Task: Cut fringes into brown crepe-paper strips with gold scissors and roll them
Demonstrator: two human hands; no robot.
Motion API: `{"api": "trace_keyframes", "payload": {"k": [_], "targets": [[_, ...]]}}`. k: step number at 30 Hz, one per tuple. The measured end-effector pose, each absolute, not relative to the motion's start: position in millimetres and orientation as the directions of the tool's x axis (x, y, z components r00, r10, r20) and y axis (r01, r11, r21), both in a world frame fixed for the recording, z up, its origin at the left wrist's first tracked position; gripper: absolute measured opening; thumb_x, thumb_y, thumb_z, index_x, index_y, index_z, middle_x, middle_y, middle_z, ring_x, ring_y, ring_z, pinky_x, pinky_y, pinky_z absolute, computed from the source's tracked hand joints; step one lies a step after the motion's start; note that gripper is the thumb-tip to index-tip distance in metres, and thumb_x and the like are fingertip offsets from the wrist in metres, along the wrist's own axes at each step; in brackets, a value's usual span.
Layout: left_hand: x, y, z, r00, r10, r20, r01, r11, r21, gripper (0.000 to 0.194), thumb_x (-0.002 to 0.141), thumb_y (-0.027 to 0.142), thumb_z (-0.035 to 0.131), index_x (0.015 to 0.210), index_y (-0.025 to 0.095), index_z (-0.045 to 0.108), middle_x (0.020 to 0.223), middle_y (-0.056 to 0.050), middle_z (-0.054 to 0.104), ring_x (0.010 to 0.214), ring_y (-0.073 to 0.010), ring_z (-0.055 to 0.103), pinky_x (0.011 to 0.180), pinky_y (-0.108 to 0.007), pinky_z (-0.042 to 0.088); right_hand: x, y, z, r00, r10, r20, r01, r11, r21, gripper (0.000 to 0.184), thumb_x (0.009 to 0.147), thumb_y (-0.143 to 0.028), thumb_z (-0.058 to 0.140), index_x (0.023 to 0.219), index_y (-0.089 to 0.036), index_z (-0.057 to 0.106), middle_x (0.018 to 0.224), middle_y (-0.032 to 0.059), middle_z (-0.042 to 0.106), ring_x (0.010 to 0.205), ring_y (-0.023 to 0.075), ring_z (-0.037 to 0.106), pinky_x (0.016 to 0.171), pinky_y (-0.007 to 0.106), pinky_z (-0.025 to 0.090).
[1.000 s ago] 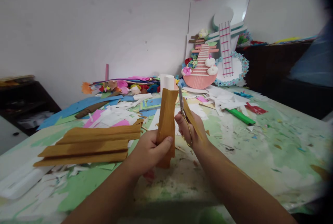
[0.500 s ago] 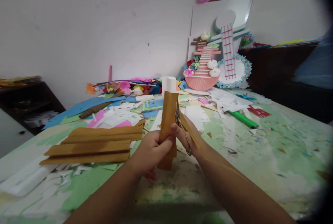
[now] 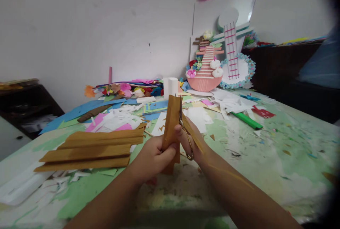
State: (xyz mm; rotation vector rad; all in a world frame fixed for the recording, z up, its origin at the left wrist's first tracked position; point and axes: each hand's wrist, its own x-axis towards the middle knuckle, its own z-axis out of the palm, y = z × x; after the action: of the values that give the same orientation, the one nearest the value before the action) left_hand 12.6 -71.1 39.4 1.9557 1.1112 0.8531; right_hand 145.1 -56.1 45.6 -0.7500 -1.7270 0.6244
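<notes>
My left hand [image 3: 156, 156] is closed around a folded strip of brown crepe paper [image 3: 172, 121], held upright in front of me. In my right hand [image 3: 195, 138] is a pair of scissors [image 3: 189, 140], its blades pointing up along the strip's right edge. A narrow cut sliver of the same paper [image 3: 193, 134] hangs off that side and trails over my right wrist. Left of my hands, several wide pieces of brown crepe paper [image 3: 92, 149] lie pleated on the table.
White, pink and blue paper scraps litter the painted table [image 3: 265, 172]. A green roll [image 3: 247, 120] lies to the right. Farther back stand a white roll [image 3: 172, 86], a pink lute-shaped craft [image 3: 205, 74] and a white one [image 3: 239, 67]. Paper flowers [image 3: 124, 89] line the wall.
The scissors' blades now show a gap at the strip's top edge, where before they were close together. Both hands stay in nearly the same place; the whole view has shifted slightly.
</notes>
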Motion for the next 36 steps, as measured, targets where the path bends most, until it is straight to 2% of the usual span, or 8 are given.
{"api": "trace_keyframes", "payload": {"k": [4, 9, 18, 20, 25, 30, 34, 36], "targets": [[14.3, -74.0, 40.7, 0.388, 0.899, 0.203, 0.429, -0.371, 0.824, 0.022, 0.070, 0.024, 0.041, 0.049, 0.016, 0.042, 0.047, 0.005, 0.040, 0.043, -0.0065, 0.036, 0.041, -0.019, 0.029, 143.4, -53.4, 43.1, -0.215, 0.725, 0.654, 0.107, 0.683, -0.722, 0.033, 0.081, -0.042, 0.034, 0.099, -0.017, 0.045, 0.081, 0.0024, 0.052, 0.073, 0.0150, 0.050, 0.062, 0.026, 0.043], [16.6, -78.8, 42.8, 0.364, 0.920, 0.149, 0.383, -0.293, 0.876, 0.021, 0.068, 0.025, 0.044, 0.049, 0.017, 0.044, 0.041, 0.004, 0.040, 0.040, -0.0081, 0.040, 0.038, -0.019, 0.031, 144.8, -53.5, 42.8, -0.207, 0.733, 0.648, 0.123, 0.677, -0.726, 0.026, 0.082, -0.037, 0.033, 0.096, -0.019, 0.046, 0.080, 0.0005, 0.050, 0.072, 0.0134, 0.050, 0.064, 0.024, 0.043], [12.4, -77.2, 39.4, 0.347, 0.936, 0.055, 0.346, -0.183, 0.920, 0.027, 0.069, 0.033, 0.045, 0.048, 0.017, 0.044, 0.039, 0.005, 0.040, 0.033, -0.0063, 0.037, 0.032, -0.018, 0.026, 144.1, -51.6, 41.3, -0.231, 0.731, 0.643, 0.050, 0.668, -0.742, 0.036, 0.079, -0.049, 0.033, 0.095, -0.019, 0.045, 0.083, 0.0023, 0.051, 0.073, 0.0147, 0.049, 0.062, 0.024, 0.044], [12.3, -77.1, 39.2, 0.354, 0.935, 0.024, 0.348, -0.156, 0.924, 0.027, 0.069, 0.034, 0.044, 0.049, 0.017, 0.044, 0.039, 0.005, 0.040, 0.032, -0.0058, 0.035, 0.030, -0.018, 0.024, 144.2, -52.2, 41.0, -0.230, 0.745, 0.626, 0.068, 0.654, -0.754, 0.033, 0.079, -0.047, 0.034, 0.094, -0.020, 0.044, 0.080, 0.0015, 0.050, 0.070, 0.0139, 0.049, 0.058, 0.023, 0.043], [12.9, -77.5, 40.0, 0.366, 0.928, 0.066, 0.321, -0.192, 0.927, 0.024, 0.067, 0.030, 0.047, 0.048, 0.016, 0.044, 0.041, 0.004, 0.042, 0.033, -0.0052, 0.036, 0.030, -0.017, 0.025, 143.9, -51.4, 41.1, -0.229, 0.749, 0.621, 0.104, 0.654, -0.750, 0.034, 0.079, -0.048, 0.033, 0.095, -0.020, 0.044, 0.078, 0.0012, 0.050, 0.068, 0.0138, 0.049, 0.056, 0.023, 0.043], [10.8, -77.1, 36.8, 0.364, 0.931, -0.034, 0.347, -0.101, 0.932, 0.026, 0.070, 0.035, 0.043, 0.051, 0.018, 0.043, 0.038, 0.005, 0.038, 0.028, -0.0060, 0.034, 0.026, -0.017, 0.022, 143.3, -48.6, 40.2, -0.179, 0.743, 0.645, 0.144, 0.669, -0.729, 0.042, 0.077, -0.053, 0.033, 0.098, -0.019, 0.043, 0.083, 0.0024, 0.052, 0.068, 0.0145, 0.048, 0.057, 0.026, 0.041], [11.6, -77.2, 39.5, 0.343, 0.937, 0.074, 0.337, -0.196, 0.921, 0.024, 0.068, 0.031, 0.047, 0.048, 0.017, 0.043, 0.040, 0.004, 0.040, 0.034, -0.0059, 0.036, 0.032, -0.018, 0.025, 145.3, -48.8, 38.4, -0.156, 0.792, 0.590, 0.257, 0.610, -0.750, 0.034, 0.076, -0.049, 0.037, 0.088, -0.019, 0.044, 0.077, 0.0015, 0.051, 0.066, 0.0145, 0.048, 0.056, 0.027, 0.040], [11.9, -77.0, 40.5, 0.339, 0.937, 0.083, 0.347, -0.207, 0.915, 0.024, 0.067, 0.031, 0.047, 0.049, 0.017, 0.043, 0.040, 0.004, 0.040, 0.036, -0.0062, 0.036, 0.033, -0.018, 0.025, 146.4, -49.2, 37.3, -0.122, 0.816, 0.564, 0.304, 0.572, -0.762, 0.031, 0.075, -0.049, 0.040, 0.082, -0.018, 0.044, 0.072, 0.0010, 0.051, 0.064, 0.0145, 0.047, 0.055, 0.027, 0.039]]}}
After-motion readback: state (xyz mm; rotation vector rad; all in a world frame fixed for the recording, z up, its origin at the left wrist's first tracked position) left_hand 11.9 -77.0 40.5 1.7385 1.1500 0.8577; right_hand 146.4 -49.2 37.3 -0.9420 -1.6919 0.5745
